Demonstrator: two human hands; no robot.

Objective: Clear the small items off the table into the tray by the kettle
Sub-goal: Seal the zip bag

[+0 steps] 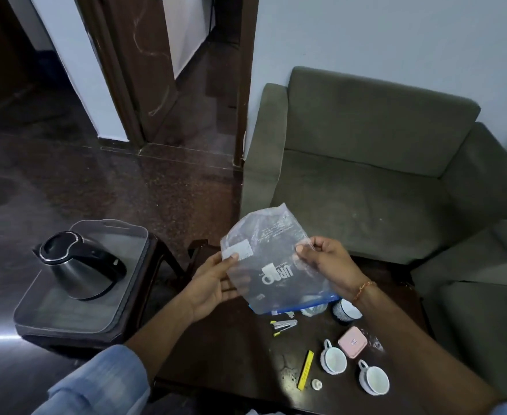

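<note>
Holding a clear plastic bag (268, 259) above the counter (231, 348), both hands are pinching its edges: left hand (213, 283) fingers beneath, right hand (325, 259) thumb on top; the tray (66, 313) is sitting far left of them.

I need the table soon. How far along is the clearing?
Barely started: the tray holds only the kettle. Both hands, left and right, hold a plastic bag. Two cups, pink case, stapler and yellow stick remain.
</note>
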